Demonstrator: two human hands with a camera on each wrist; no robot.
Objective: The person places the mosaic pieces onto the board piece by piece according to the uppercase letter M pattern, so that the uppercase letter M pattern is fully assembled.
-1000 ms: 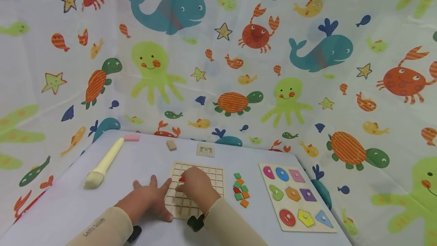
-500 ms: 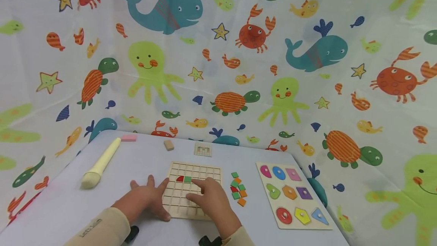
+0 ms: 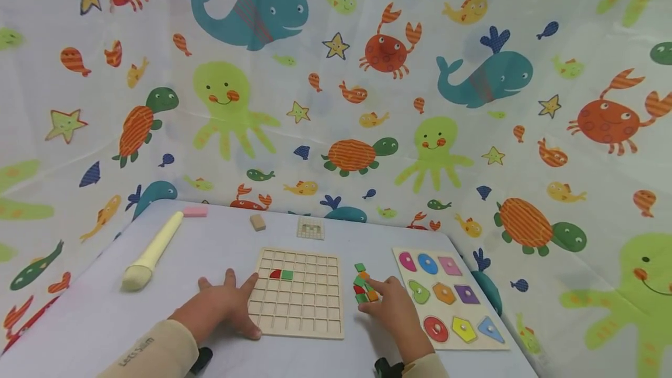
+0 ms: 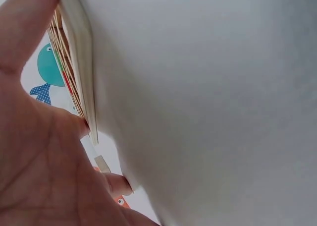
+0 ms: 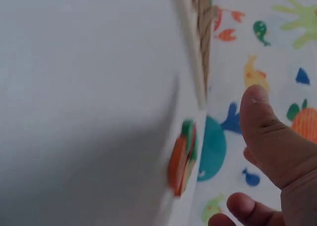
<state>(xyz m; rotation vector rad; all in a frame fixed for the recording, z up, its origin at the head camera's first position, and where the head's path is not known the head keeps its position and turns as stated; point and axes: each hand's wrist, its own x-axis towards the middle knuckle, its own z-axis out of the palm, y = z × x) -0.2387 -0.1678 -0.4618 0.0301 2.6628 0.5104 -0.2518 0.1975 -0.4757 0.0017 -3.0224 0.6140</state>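
Observation:
A wooden grid board [image 3: 313, 308] lies in the middle of the table. Two pieces sit side by side in its upper left cells: a red one with a curved edge [image 3: 275, 274] and a green square tile [image 3: 287, 275]. My left hand [image 3: 223, 307] spreads its fingers along the board's left side, with thumb and a fingertip touching the edge. Over the small heap of loose green, orange and red tiles [image 3: 359, 268] hovers my right hand [image 3: 396, 314]. Its thumb [image 5: 262, 119] and fingers stand apart in the right wrist view, with the tiles [image 5: 179, 161] beyond them.
A knob puzzle [image 3: 443, 293] with several coloured shapes lies at the right. Behind the board are a small patterned card [image 3: 311, 228] and a wooden block [image 3: 258, 222]. At the left lie a pale yellow tapered object [image 3: 154, 252] and a pink block [image 3: 195, 212].
My right hand has left the board, where the green tile now shows beside the red piece, and moved right to the loose tiles. My left hand stays at the board's edge.

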